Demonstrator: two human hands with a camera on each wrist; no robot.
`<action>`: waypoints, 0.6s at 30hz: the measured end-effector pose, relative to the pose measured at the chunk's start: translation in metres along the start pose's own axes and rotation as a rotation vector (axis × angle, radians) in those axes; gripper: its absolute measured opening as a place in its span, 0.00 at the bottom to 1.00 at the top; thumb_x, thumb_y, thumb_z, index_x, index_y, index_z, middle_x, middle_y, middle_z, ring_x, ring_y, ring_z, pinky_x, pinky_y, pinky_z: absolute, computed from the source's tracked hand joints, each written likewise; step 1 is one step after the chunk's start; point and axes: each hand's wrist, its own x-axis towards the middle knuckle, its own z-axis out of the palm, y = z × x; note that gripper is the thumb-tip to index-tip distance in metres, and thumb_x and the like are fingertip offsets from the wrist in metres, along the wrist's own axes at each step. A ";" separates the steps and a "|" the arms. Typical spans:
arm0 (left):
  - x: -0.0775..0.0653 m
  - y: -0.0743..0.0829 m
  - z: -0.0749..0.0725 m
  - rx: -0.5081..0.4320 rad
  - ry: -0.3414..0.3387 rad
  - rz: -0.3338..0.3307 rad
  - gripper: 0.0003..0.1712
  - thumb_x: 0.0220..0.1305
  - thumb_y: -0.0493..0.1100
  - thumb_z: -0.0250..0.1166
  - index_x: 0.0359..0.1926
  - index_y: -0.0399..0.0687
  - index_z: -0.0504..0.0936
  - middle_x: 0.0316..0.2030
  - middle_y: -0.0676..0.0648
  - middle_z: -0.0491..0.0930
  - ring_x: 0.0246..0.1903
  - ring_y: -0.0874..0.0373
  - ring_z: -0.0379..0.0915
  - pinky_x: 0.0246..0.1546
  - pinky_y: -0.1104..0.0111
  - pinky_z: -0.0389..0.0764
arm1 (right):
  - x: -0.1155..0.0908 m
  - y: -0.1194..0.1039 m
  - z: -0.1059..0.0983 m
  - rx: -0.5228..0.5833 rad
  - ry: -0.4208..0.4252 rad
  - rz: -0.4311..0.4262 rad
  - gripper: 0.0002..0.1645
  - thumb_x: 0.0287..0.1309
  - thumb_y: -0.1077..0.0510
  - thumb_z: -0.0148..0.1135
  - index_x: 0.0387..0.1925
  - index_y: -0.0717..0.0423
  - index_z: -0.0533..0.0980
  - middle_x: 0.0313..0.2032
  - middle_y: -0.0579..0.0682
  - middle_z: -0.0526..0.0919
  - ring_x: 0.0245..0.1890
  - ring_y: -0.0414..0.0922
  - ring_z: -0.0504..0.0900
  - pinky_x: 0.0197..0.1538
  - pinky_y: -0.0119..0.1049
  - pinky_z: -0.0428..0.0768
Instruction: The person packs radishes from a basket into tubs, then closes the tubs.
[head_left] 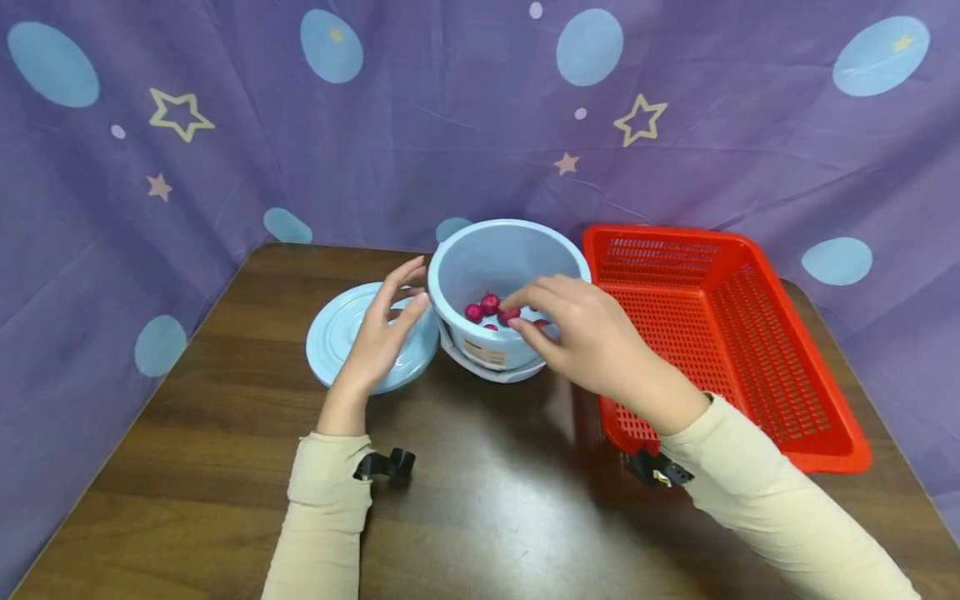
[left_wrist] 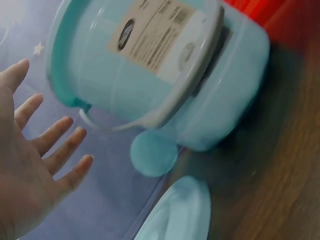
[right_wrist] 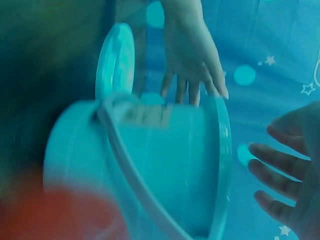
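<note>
A light-blue bucket (head_left: 480, 343) stands upright on the table, with several small round magenta-red things (head_left: 489, 303) at its bottom. Its pale carrying handle (left_wrist: 187, 80) hangs down around the outside. The left hand (head_left: 380, 329) is by the bucket's left rim, fingers spread and thumb apart. In the left wrist view that hand's fingers (left_wrist: 52, 137) point toward the bucket's side. Over the bucket's near right rim, the right hand (head_left: 581, 333) overlaps the red things from above. The right wrist view shows its fingers (right_wrist: 277, 172) loosely bent beyond the rim, holding nothing.
A light-blue round lid (head_left: 330, 337) lies on the wooden table (head_left: 465, 508) left of the bucket, partly behind the left hand. Close on the bucket's right is a red perforated plastic basket (head_left: 810, 358). A purple patterned cloth (head_left: 480, 117) hangs along the back.
</note>
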 end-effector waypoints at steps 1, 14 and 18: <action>-0.001 -0.001 -0.003 0.013 0.010 0.007 0.29 0.75 0.49 0.55 0.74 0.58 0.64 0.67 0.50 0.67 0.63 0.52 0.64 0.60 0.50 0.63 | 0.000 -0.004 0.003 0.018 0.032 -0.009 0.10 0.60 0.58 0.69 0.44 0.52 0.83 0.40 0.44 0.85 0.38 0.42 0.79 0.42 0.37 0.78; -0.013 -0.009 -0.051 0.095 0.148 0.013 0.26 0.75 0.47 0.53 0.71 0.48 0.69 0.67 0.46 0.68 0.62 0.52 0.66 0.57 0.62 0.63 | -0.003 -0.043 0.053 0.332 0.262 -0.067 0.09 0.60 0.65 0.66 0.43 0.59 0.82 0.41 0.49 0.84 0.46 0.44 0.81 0.56 0.37 0.75; -0.016 -0.014 -0.064 0.120 0.173 -0.034 0.26 0.76 0.49 0.52 0.70 0.45 0.69 0.67 0.43 0.69 0.59 0.60 0.66 0.56 0.69 0.64 | -0.003 -0.050 0.073 0.432 0.249 -0.009 0.10 0.61 0.64 0.65 0.45 0.58 0.82 0.42 0.48 0.84 0.46 0.42 0.80 0.55 0.36 0.76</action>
